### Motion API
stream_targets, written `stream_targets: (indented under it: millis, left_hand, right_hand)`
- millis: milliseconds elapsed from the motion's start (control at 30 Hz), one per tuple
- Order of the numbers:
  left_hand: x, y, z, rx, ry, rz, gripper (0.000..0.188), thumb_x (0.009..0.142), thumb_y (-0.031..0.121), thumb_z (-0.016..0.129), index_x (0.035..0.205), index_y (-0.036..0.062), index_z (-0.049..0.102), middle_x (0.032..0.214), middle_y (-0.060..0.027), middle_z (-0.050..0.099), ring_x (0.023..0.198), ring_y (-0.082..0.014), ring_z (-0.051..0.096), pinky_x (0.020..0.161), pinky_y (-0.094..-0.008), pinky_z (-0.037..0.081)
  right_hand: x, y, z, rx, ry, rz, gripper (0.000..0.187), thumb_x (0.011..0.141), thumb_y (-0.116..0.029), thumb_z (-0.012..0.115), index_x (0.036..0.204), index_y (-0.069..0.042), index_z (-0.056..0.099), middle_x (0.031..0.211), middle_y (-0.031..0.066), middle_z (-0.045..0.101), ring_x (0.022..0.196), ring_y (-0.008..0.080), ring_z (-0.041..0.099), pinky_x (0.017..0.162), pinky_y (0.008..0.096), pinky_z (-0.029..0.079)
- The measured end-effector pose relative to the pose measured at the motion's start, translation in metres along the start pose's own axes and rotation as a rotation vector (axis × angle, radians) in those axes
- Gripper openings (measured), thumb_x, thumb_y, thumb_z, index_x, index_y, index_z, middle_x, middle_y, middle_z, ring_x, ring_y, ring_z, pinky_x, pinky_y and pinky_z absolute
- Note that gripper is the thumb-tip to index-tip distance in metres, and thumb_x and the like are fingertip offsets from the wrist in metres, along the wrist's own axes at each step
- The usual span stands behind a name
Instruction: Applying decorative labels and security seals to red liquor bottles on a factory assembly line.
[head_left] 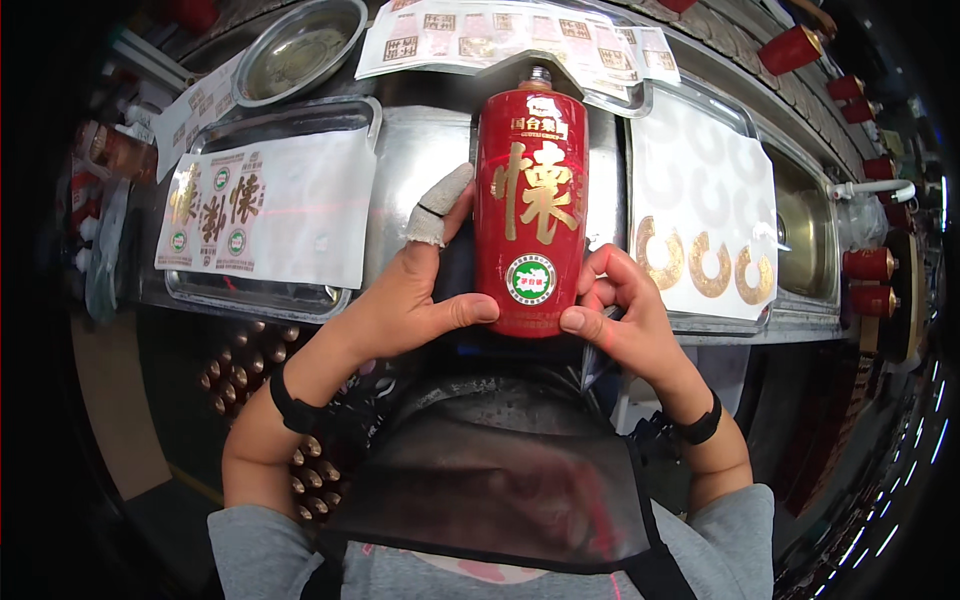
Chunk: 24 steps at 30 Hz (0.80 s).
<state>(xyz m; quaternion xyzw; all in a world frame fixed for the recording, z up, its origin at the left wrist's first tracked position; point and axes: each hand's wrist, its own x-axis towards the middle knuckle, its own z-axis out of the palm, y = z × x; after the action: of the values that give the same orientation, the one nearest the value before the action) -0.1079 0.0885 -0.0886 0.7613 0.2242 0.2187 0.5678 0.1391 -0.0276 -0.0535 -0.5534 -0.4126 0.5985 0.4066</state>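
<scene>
Between my two hands is a red bottle [529,215] with gold characters, a round green-and-white emblem low on its front and a bare metallic neck at the far end. My left hand [435,270] grips its left side, thumb on the lower edge; a pale cloth finger cover with a black band sits on one finger. My right hand [622,312] pinches the lower right side between thumb and curled fingers. Left of the bottle, a sheet of gold-and-green decals [290,210] lies on a metal tray. To the right lies a sheet with gold ring-shaped decals [700,190].
A round metal basin [300,55] stands at the far left, beside more decal sheets [480,40] along the back. A sink [808,225] with a white faucet [875,190] is at the right. Several red bottles [868,264] stand beyond it. Gold-topped bottles [235,375] are below the counter's left side.
</scene>
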Motion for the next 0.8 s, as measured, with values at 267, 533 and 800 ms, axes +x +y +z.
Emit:
stream_targets:
  millis: [267,533,800]
  left_hand:
    - [-0.005,0.003,0.002,-0.066,0.04,-0.028,0.114,0.083,0.043,0.079,0.157,-0.0007,0.004,0.163,-0.0222,0.012,0.153,-0.0308,0.011,0.123,-0.0406,0.01]
    - [-0.001,0.0,-0.002,0.053,-0.006,-0.006,0.122,0.079,0.044,0.081,0.157,0.0056,-0.004,0.162,-0.0217,0.017,0.151,-0.0298,0.019,0.122,-0.0428,0.014]
    - [-0.005,0.0,0.001,-0.004,0.007,0.031,0.11,0.081,0.039,0.081,0.157,-0.002,0.011,0.164,-0.0216,0.009,0.152,-0.0321,0.014,0.122,-0.0437,0.014]
  right_hand:
    - [-0.005,-0.019,0.007,0.504,0.365,-0.02,0.022,0.094,-0.019,0.059,0.107,-0.002,0.062,0.094,0.0043,0.063,0.086,0.0101,0.061,0.079,0.0264,0.049]
    - [-0.022,-0.001,0.018,-0.256,0.517,-0.282,0.023,0.089,-0.006,0.071,0.106,0.0,0.057,0.089,0.0048,0.062,0.078,0.0097,0.059,0.069,0.0244,0.048]
    - [0.021,-0.025,0.031,-0.416,0.521,-0.63,0.027,0.087,-0.009,0.073,0.109,0.001,0.06,0.088,0.0089,0.065,0.074,0.0149,0.064,0.066,0.0267,0.05]
